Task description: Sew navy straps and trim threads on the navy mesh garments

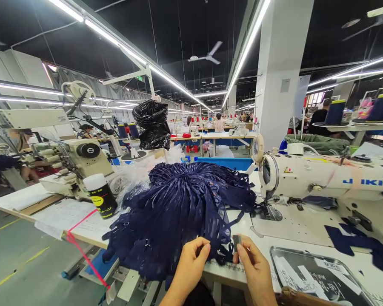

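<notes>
A big heap of navy blue fabric pieces with thin straps (181, 212) lies on the table in front of me and hangs over its front edge. My left hand (193, 259) is at the heap's near edge, with thumb and forefinger pinched together; whatever may be between them is too small to make out. To the right, my right hand (253, 265) is closed, gripping a small dark grey rectangular piece (237, 243) between thumb and fingers. Loose strap ends (225, 253) lie between the two hands, above a ruler strip (231, 267) along the table edge.
A white sewing machine (325, 178) stands at the right, with a dark tray of paper labels (319, 276) before it. Navy scraps (341, 240) lie near the machine. On the left are a black spray can (100, 197), a pink ribbon (84, 250) and another machine (83, 157).
</notes>
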The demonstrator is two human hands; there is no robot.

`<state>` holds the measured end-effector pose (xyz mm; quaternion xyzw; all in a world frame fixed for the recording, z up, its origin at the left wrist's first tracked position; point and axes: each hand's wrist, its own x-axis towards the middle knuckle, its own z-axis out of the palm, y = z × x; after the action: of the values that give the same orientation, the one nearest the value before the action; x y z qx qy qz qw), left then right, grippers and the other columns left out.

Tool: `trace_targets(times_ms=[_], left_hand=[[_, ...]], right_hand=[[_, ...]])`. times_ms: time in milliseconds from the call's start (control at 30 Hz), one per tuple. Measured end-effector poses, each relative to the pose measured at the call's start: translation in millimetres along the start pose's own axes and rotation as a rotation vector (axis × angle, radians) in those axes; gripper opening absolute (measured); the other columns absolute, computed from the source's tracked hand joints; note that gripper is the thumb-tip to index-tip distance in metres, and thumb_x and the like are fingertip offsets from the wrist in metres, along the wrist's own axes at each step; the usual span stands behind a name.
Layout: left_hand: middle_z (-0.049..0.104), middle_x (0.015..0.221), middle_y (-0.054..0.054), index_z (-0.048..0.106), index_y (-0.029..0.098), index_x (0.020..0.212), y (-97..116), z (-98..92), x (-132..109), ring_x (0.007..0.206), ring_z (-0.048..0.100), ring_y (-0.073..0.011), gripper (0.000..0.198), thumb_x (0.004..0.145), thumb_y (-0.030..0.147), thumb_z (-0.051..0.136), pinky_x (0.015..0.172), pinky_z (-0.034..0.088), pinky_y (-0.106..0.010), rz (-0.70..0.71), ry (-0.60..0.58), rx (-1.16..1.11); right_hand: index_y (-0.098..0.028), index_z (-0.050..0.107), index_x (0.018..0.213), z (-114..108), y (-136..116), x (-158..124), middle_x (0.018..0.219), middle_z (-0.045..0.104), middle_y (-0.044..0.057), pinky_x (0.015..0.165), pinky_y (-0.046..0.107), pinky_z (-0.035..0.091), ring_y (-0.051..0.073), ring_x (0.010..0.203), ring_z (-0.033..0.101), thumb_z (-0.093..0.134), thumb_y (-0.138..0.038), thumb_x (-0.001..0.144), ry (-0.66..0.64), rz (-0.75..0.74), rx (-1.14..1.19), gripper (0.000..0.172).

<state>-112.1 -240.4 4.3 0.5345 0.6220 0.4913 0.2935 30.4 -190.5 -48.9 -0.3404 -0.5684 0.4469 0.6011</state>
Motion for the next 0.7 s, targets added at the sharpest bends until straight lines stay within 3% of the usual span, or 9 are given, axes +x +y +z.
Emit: trace_targets(times_ms=[67, 100, 233, 433, 567, 700], left_hand=[[0.053, 0.058, 0.001, 0.061, 0.016, 0.062, 4.3, 2.1, -0.7, 0.062, 0.045, -0.0163, 0.026, 0.075, 0.035, 0.048, 0.061, 0.033, -0.026, 0.019, -0.004, 0.112], [0.057, 0.062, 0.000, 0.062, 0.017, 0.063, 6.5, 3.8, -0.5, 0.065, 0.047, -0.0176, 0.026, 0.076, 0.034, 0.047, 0.063, 0.033, -0.027, 0.039, -0.016, 0.184], [0.064, 0.067, -0.001, 0.065, 0.019, 0.066, 13.2, 9.6, 3.8, 0.071, 0.051, -0.0191, 0.026, 0.080, 0.029, 0.044, 0.066, 0.035, -0.027, 0.112, -0.104, 0.377], [0.067, 0.082, -0.003, 0.066, 0.021, 0.091, 2.9, 2.8, 9.2, 0.083, 0.054, -0.0211, 0.027, 0.081, 0.032, 0.044, 0.075, 0.039, -0.030, 0.035, -0.116, 0.375], [0.067, 0.083, -0.003, 0.067, 0.022, 0.085, -1.6, 2.8, 10.2, 0.082, 0.054, -0.0212, 0.022, 0.077, 0.031, 0.049, 0.075, 0.039, -0.030, 0.032, -0.144, 0.391], [0.065, 0.069, -0.002, 0.065, 0.020, 0.069, 5.0, 13.1, 14.7, 0.072, 0.053, -0.0199, 0.022, 0.077, 0.031, 0.047, 0.068, 0.038, -0.028, 0.046, -0.133, 0.421]], right_hand=[[-0.018, 0.055, 0.066, 0.3, -10.8, 0.6, 0.100, 0.060, 0.010, 0.059, 0.025, 0.046, 0.013, 0.056, 0.054, 0.050, -0.043, 0.079, -0.087, 0.004, 0.008, 0.028], [-0.018, 0.056, 0.065, 0.6, -16.7, 1.8, 0.105, 0.058, 0.011, 0.063, 0.026, 0.046, 0.015, 0.061, 0.056, 0.049, -0.041, 0.079, -0.161, 0.013, -0.003, 0.028], [-0.018, 0.057, 0.060, -2.2, -33.5, 15.4, 0.085, 0.060, 0.008, 0.070, 0.026, 0.045, 0.019, 0.077, 0.056, 0.052, -0.034, 0.078, -0.430, -0.014, -0.083, 0.025], [-0.017, 0.052, 0.055, -17.8, -22.4, 37.7, 0.070, 0.053, 0.002, 0.064, 0.024, 0.042, 0.016, 0.069, 0.052, 0.052, -0.036, 0.077, -0.345, 0.065, -0.059, 0.029], [-0.017, 0.051, 0.055, -17.9, -14.4, 40.4, 0.070, 0.054, 0.003, 0.063, 0.024, 0.043, 0.017, 0.070, 0.053, 0.052, -0.036, 0.078, -0.287, 0.045, -0.087, 0.029], [-0.019, 0.051, 0.060, -13.1, -9.6, 35.2, 0.074, 0.055, 0.004, 0.063, 0.024, 0.044, 0.017, 0.074, 0.055, 0.049, -0.026, 0.081, -0.168, -0.151, -0.252, 0.022]])
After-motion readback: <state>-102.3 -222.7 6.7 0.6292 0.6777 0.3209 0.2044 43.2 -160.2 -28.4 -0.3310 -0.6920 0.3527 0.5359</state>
